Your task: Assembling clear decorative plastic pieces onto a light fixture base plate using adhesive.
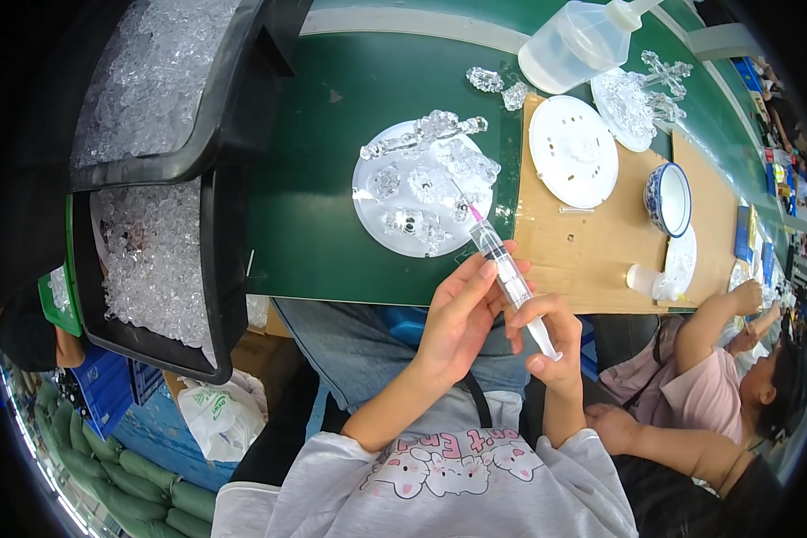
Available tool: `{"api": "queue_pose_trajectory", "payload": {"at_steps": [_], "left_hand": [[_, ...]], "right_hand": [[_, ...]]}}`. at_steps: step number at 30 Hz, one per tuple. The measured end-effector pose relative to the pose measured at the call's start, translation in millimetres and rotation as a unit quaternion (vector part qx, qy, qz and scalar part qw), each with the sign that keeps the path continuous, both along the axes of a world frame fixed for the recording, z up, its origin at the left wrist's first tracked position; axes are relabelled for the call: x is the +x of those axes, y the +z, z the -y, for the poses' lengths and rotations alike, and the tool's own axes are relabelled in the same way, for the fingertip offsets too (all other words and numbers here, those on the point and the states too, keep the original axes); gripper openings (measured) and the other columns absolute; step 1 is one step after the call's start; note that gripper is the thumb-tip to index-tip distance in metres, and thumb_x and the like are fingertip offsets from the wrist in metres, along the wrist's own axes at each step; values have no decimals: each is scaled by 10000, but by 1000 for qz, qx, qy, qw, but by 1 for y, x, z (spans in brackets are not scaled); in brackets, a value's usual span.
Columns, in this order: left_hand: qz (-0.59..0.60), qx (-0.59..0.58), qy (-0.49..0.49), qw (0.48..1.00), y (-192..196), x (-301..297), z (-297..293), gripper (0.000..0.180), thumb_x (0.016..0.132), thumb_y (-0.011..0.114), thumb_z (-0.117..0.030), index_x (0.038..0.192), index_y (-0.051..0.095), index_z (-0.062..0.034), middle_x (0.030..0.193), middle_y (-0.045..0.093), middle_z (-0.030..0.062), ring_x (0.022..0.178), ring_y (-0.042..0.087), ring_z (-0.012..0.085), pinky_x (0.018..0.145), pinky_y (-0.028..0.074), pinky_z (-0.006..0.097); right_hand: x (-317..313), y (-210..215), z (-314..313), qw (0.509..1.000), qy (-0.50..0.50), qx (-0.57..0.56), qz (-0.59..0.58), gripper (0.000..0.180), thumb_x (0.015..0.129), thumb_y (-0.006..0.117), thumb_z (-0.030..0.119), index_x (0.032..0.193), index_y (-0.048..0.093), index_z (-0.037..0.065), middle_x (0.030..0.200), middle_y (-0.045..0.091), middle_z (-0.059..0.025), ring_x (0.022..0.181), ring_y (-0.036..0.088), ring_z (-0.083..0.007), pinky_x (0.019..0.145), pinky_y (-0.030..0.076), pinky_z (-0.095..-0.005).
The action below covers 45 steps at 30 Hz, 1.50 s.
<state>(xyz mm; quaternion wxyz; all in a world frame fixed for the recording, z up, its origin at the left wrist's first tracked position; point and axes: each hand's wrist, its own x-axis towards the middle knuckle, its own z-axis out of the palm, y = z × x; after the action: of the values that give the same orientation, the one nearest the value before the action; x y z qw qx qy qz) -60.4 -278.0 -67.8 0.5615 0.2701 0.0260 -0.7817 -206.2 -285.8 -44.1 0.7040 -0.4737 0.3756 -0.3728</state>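
Note:
Both of my hands hold a clear syringe (509, 276) with a pink needle hub, slanted over the near table edge. My left hand (462, 309) steadies the barrel near its front, and my right hand (547, 332) grips the rear with the thumb by the plunger end. The needle tip points at clear crystal pieces (430, 184) lying on a white round plate (368, 202) on the green table mat (314, 179).
Two black bins of clear crystal pieces (152, 260) stand at the left. A second white plate (572, 152), a blue-patterned bowl (668, 199), a clear squeeze bottle (574, 45) and a crystal cross (663, 76) lie to the right. Another person (717, 377) works at the right.

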Motion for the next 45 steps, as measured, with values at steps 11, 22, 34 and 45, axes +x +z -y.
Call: {"api": "queue_pose_trajectory", "payload": {"at_steps": [11,22,34,45], "left_hand": [[-8,6,-6,1000,2,2,-1,433,971,504,-285,1318,458,-30,1167,585,112,1000,565,147,855,461,309],[175,-70,15,982,36,-1,-28,428,937,541,-180,1299,455,31,1173,584,160,1034,588,227,915,454,380],[793,-233,157,540,63,99,57,392,787,705,-62,1159,599,2,1092,629,110,1030,588,202,891,448,324],[801,-258,44,539,61,98,95,208,739,708,-38,937,675,19,822,676,90,742,638,163,696,478,266]], "right_hand": [[2,-1,-2,1000,-13,11,18,449,707,777,259,1019,567,12,929,580,-92,775,564,-139,605,462,-232],[-22,-21,-24,987,-50,-77,130,541,731,791,400,1022,515,37,859,566,-163,640,547,-183,569,458,-293],[-54,-21,-29,972,-73,-113,195,470,801,690,449,1002,429,113,825,505,-73,610,518,-149,582,420,-304],[-68,-28,-45,960,-97,-92,247,533,741,774,412,1022,491,57,817,561,-122,662,557,-183,576,456,-293]]}}
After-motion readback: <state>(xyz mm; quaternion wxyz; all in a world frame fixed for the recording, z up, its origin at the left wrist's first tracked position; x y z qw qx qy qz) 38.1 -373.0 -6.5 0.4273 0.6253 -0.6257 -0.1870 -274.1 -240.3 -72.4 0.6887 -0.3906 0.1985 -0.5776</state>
